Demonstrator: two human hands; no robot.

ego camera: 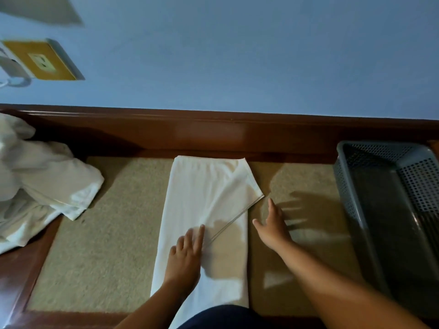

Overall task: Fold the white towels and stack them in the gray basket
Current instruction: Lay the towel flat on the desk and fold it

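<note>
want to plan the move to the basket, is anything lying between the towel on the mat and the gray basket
Nothing visible does. Between the towel and the gray basket there is only bare beige mat, with the right hand open over it.

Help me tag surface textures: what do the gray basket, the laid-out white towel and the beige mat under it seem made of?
Gray basket: matte molded plastic, by its rows of punched holes and rigid rim. White towel: soft woven cloth, probably cotton; it creases and shows a stitched hem. Beige mat: short-pile carpet, seemingly; its surface is speckled and fuzzy.
</note>
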